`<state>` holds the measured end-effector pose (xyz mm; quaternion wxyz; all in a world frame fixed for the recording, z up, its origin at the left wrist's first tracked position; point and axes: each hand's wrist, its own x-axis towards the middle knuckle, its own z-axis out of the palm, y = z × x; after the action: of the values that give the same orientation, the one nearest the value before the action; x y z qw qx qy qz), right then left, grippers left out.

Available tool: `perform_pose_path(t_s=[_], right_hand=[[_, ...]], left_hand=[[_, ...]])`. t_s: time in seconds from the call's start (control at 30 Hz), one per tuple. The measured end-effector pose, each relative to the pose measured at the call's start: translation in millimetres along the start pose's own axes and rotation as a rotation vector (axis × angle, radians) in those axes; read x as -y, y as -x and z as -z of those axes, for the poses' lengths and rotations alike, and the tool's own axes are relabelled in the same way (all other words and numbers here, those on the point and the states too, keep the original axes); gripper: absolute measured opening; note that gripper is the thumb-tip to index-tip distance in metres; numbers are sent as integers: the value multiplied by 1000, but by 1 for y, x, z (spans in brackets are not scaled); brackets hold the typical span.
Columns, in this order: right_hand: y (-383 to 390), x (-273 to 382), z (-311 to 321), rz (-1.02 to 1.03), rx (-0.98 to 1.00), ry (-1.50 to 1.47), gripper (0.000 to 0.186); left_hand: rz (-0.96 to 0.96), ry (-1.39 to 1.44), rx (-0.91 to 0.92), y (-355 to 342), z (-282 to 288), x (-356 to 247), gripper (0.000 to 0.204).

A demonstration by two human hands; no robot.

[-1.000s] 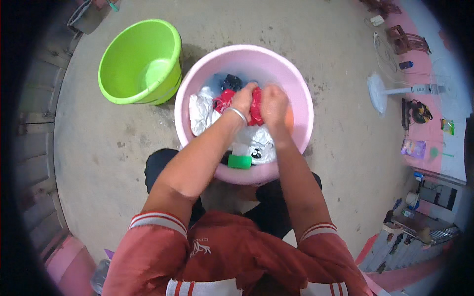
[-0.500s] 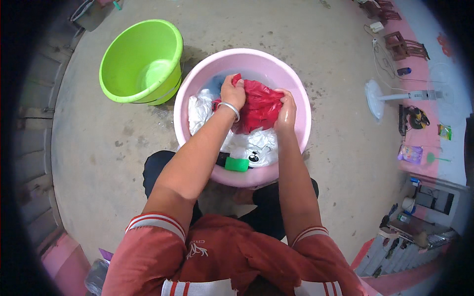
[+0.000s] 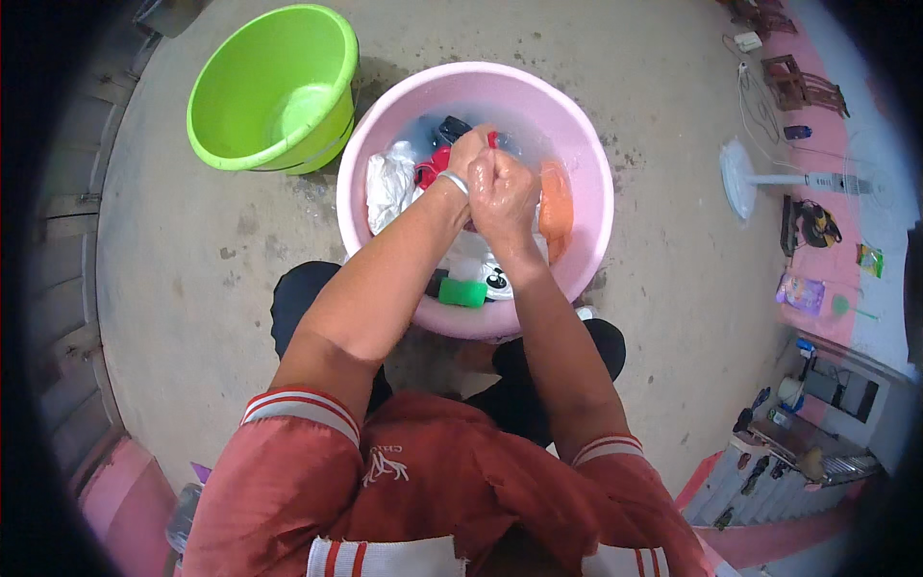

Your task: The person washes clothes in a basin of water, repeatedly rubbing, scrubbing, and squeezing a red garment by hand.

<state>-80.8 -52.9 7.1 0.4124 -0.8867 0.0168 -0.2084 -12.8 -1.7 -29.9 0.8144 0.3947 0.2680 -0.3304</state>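
Over the pink basin (image 3: pixel 598 183) my two hands are pressed together, closed on a wet red cloth (image 3: pixel 437 163). Most of the cloth is hidden by the hands; a bit shows beside the left wrist. My left hand (image 3: pixel 468 154), with a silver bracelet at its wrist, sits just behind and left of my right hand (image 3: pixel 505 197), which is balled into a fist. White fabric (image 3: pixel 389 188) lies in the basin at the left, with more below the hands. An orange piece (image 3: pixel 556 212) shows at the right, dark fabric at the back. A green block (image 3: pixel 462 293) rests at the near rim.
A lime-green bucket (image 3: pixel 336 111) stands on the concrete floor, left of and beyond the basin. To the right are a white standing fan (image 3: pixel 740 178) and small wooden chairs (image 3: pixel 788 82) by a pink wall. My knees flank the basin's near side.
Earlier the red cloth was spread between my separated hands. Now the right hand has come left against the left hand, and the cloth is bunched up. The orange piece has come into view.
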Motion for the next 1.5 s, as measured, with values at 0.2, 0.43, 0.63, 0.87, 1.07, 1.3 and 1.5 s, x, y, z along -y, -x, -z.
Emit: perform_pose_path(t_s=[0.2, 0.43, 0.63, 0.87, 1.07, 1.3, 1.5], right_hand=[[-57, -81, 28, -358, -45, 22, 41], [-12, -107, 62, -360, 392, -374, 55], [19, -100, 70, -263, 401, -78, 42], [-33, -11, 108, -217, 225, 182, 29], [-67, -5, 114, 97, 283, 745, 16], [-84, -24, 151, 225, 445, 784, 12], [-98, 57, 118, 533, 827, 591, 12]], left_hand=[[101, 46, 489, 36, -26, 5, 32], [-254, -729, 473, 77, -22, -54, 27], [-370, -679, 391, 91, -26, -59, 8], [-388, -212, 411, 77, -9, -37, 39], [-603, -601, 428, 55, -17, -29, 52], [-612, -930, 503, 65, -24, -39, 56], [-613, -1033, 570, 60, -23, -34, 31]])
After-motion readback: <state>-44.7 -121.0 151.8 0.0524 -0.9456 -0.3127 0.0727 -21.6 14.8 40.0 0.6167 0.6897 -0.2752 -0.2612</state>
